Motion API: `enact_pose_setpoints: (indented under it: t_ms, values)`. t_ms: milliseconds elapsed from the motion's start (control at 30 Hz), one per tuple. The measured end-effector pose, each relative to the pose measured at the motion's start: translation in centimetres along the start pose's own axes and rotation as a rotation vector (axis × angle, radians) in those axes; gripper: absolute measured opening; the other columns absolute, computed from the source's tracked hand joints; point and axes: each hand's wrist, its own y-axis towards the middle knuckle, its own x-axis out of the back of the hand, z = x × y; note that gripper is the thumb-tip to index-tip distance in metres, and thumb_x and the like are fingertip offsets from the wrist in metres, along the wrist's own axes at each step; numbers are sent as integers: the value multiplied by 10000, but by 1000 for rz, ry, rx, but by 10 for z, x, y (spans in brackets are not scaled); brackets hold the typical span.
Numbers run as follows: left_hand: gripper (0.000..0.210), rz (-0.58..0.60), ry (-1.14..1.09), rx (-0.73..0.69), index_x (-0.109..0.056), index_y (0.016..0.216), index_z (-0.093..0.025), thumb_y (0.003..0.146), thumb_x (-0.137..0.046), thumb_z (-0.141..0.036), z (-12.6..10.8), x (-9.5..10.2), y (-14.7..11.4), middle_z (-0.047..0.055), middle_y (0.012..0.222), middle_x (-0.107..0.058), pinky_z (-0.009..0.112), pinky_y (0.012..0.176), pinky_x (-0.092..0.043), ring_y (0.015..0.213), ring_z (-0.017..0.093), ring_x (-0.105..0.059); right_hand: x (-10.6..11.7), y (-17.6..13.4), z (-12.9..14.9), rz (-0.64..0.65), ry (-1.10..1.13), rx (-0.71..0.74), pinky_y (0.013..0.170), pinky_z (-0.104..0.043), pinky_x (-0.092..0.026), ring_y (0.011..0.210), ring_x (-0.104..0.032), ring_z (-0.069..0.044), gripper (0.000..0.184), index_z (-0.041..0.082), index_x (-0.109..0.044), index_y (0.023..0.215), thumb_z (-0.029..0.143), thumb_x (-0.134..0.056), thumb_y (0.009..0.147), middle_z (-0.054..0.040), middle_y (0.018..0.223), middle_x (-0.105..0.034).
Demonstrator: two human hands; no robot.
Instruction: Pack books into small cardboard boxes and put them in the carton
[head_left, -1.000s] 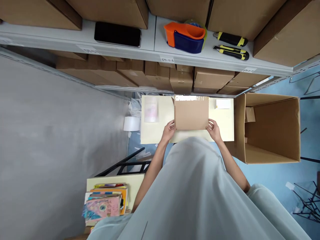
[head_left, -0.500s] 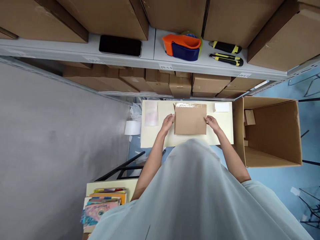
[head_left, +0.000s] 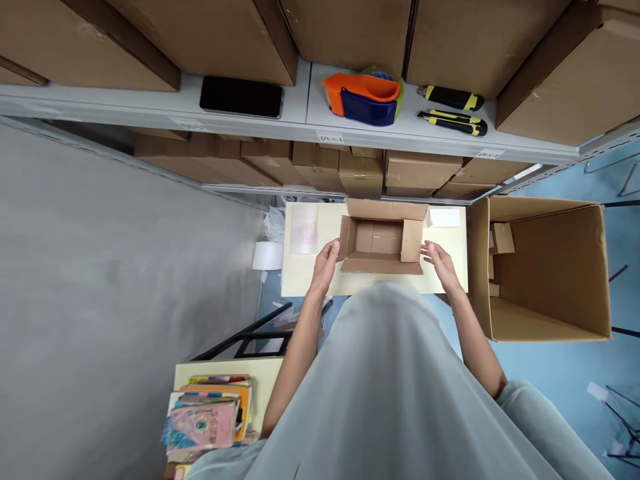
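Note:
A small cardboard box (head_left: 379, 265) stands on the pale table (head_left: 320, 283) with its opening up. Its flaps are spread outward, except the right one, which leans over the opening. The inside shows bare cardboard. At the left flap, my left hand (head_left: 326, 265) has its fingers and thumb closed on the flap's edge. My right hand (head_left: 443, 262) is just off the box's right side, fingers apart and holding nothing. Behind it lies a small white box (head_left: 445, 218), and a pale sheet (head_left: 303, 229) lies at the table's left.
A large open carton (head_left: 550, 267) with small boxes inside stands right of the table. Across the front, a shelf (head_left: 300, 127) carries cartons, a phone (head_left: 241, 97), an orange and blue tape dispenser (head_left: 365, 99) and two box cutters (head_left: 453, 110). Books (head_left: 207, 417) are stacked lower left.
The box has been turned over: its closed, taped face was up, and now its opening with spread flaps faces up. My hands have moved slightly apart, and the right one has opened.

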Motion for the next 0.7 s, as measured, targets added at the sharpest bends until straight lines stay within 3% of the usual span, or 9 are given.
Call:
enact_pose_setpoints:
  t_ms: [133, 300, 500, 600, 700]
  values:
    - [628, 4, 26, 19, -727, 1272, -200, 890, -761, -697, 10, -10, -4, 98, 1165, -779, 417, 1119, -549, 1253, 299, -693, -9, 10, -12, -7, -118, -49, 1165, -516, -562, 1377, -661, -362, 1055, 182, -555, 1555, 879, -743, 785, -213, 1502, -663]
    - [610, 13, 71, 52, -712, 1022, -205, 919, -629, -801, 21, -15, -3, 78, 1046, -743, 388, 973, -614, 1082, 268, -692, -30, 14, -6, -11, -396, -114, 1132, -550, -576, 1340, -663, -390, 1221, 201, -332, 1702, 783, -839, 755, -198, 1500, -645]
    - [581, -35, -24, 139, -705, 1165, -199, 948, -623, -731, 30, -9, 0, 126, 1278, -728, 455, 1043, -623, 1231, 294, -675, -54, 9, 4, -10, -677, -134, 1156, -620, -503, 1413, -570, -513, 1189, 104, -214, 1737, 607, -836, 857, -297, 1583, -484]
    - [573, -55, -28, 140, -689, 1241, -196, 944, -648, -684, 35, -7, 2, 141, 1330, -724, 477, 1053, -623, 1267, 304, -678, -58, 10, -5, -43, -686, -85, 1113, -591, -526, 1346, -614, -488, 1141, 73, -131, 1753, 502, -788, 924, -299, 1521, -497]
    - [598, -46, -6, 127, -677, 1312, -203, 933, -662, -665, 38, -6, 2, 132, 1329, -741, 475, 1079, -609, 1291, 303, -682, -61, 13, -17, -76, -707, -53, 1072, -577, -554, 1293, -640, -479, 1205, 107, -97, 1764, 540, -811, 897, -283, 1500, -494]
